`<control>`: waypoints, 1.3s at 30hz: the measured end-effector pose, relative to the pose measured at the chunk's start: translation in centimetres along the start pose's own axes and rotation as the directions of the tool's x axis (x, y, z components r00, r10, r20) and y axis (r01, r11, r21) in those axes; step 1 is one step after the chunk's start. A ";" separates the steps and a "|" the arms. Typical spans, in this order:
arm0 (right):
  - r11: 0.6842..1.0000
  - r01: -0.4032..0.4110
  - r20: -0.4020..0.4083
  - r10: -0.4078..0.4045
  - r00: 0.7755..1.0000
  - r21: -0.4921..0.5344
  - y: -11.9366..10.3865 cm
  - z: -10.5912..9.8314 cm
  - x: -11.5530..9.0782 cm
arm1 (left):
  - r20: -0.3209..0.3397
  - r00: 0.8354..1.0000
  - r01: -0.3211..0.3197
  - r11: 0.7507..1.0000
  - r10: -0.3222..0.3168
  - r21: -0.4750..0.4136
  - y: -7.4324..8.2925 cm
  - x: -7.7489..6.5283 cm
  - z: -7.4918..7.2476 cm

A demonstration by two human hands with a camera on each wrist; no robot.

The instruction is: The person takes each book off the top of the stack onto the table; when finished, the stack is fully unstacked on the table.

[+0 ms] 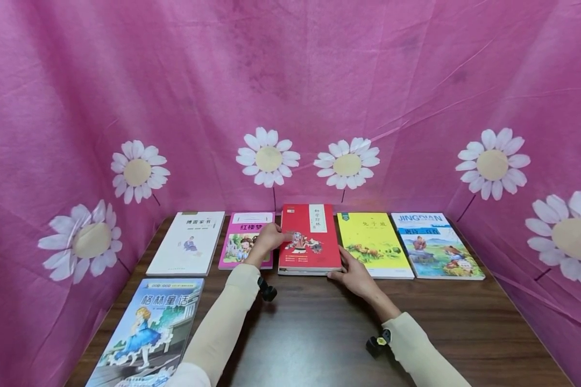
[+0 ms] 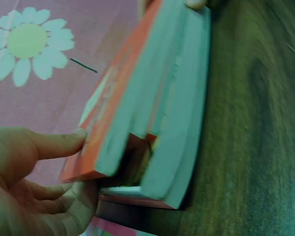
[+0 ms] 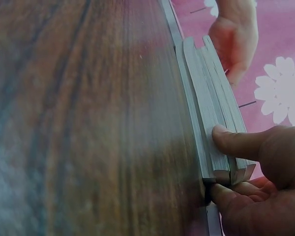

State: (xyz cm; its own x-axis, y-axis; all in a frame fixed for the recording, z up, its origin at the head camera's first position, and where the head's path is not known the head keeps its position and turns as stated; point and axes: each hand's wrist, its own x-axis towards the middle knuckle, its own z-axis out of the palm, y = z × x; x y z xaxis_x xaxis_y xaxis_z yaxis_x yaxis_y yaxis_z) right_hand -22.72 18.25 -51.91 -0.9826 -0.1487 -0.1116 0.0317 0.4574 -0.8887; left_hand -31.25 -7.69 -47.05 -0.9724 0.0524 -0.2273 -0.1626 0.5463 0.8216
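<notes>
The red book [image 1: 314, 244] lies at the back middle of the table, on top of at least one other book. My left hand [image 1: 269, 237] pinches its left edge, thumb on the cover and fingers beneath. In the left wrist view, the red book [image 2: 115, 113] is lifted slightly at that side, above a lower book [image 2: 177, 152]. At the front right corner, my right hand [image 1: 358, 277] holds the stack. In the right wrist view, the thumb of this hand [image 3: 270, 172] presses the page edges, while the other fingers curl at the side.
A pink book [image 1: 232, 252] and a white book [image 1: 186, 252] lie to the left. To the right are a yellow book [image 1: 375, 236] and a blue illustrated book [image 1: 436, 244]. Nearer, at the left, lies another blue book [image 1: 145, 333]. A pink flowered cloth [image 1: 310, 97] hangs behind the table [image 1: 310, 333].
</notes>
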 end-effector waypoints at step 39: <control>1.000 -0.009 -0.010 0.009 1.000 -0.028 0.2 -0.1 0.1 | -0.009 0.996 0.078 0.963 -0.083 -0.259 -0.5 -0.2 -0.3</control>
State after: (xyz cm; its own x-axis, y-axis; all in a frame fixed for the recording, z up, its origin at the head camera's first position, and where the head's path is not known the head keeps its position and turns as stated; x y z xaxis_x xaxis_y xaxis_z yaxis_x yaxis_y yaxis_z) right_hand -22.84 18.45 -52.01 -0.9840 -0.1359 -0.1153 0.0358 0.4830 -0.8749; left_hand -31.02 -8.19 -47.29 -0.9570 -0.0009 -0.2900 -0.2757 0.3132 0.9088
